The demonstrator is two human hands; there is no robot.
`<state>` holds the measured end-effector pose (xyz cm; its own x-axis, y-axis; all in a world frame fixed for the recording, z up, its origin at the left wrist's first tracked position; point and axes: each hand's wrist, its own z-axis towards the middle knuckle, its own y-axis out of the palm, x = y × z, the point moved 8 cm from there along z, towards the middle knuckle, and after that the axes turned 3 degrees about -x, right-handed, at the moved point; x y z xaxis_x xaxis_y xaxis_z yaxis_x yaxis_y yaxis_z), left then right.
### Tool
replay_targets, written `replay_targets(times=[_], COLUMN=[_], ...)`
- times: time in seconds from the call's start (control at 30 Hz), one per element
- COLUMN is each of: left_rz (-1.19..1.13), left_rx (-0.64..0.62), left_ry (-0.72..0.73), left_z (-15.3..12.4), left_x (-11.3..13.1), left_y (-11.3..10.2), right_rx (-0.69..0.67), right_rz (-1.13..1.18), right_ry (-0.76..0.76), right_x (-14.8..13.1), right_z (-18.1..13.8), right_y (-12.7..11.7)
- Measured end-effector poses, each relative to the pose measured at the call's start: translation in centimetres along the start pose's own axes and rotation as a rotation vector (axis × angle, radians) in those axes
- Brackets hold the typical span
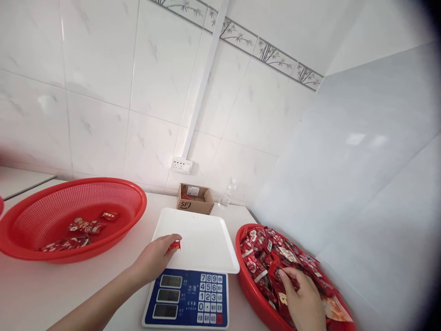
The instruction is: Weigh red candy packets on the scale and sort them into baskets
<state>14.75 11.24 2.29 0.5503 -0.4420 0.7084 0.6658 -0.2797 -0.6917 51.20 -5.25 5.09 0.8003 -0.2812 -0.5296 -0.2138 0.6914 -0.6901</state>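
The left basket (51, 207) is glossy red plastic with a fine mesh wall; the right basket (246, 285) at lower right has the same shiny rim. Its packets (272, 257) are crinkled, glossy film, like the packet (174, 245) pinched in the left hand (155, 258). The scale tray (203, 234) is smooth white plastic, the box (195, 198) matt brown cardboard, the wall tiles (96, 92) glossy, the counter (41, 289) smooth.

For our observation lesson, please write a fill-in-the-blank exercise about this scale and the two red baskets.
1. The left hand holds a small ____ packet over the white tray of the scale.
2. The right hand rests in the basket on the ____ side of the scale.
3. The other basket holds far ____ packets.
4. Behind the scale stands a cardboard ____.
Missing words: red, right, fewer, box.
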Motion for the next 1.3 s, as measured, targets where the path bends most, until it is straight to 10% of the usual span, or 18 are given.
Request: replay_targets(times=[0.43,1.3], left_rz=[0.045,0.241], left_rx=[-0.005,0.049], left_ry=[-0.034,0.124], left_z=[-0.3,1.3], left_x=[-0.1,0.6], left_y=[-0.3,-0.9], right_rx=[-0.349,-0.353], right_rz=[0.011,-0.074], right_ry=[0.088,0.155], right_x=[2.1,2.6], right_z=[-1.6,-1.8], right_y=[5.4,5.2])
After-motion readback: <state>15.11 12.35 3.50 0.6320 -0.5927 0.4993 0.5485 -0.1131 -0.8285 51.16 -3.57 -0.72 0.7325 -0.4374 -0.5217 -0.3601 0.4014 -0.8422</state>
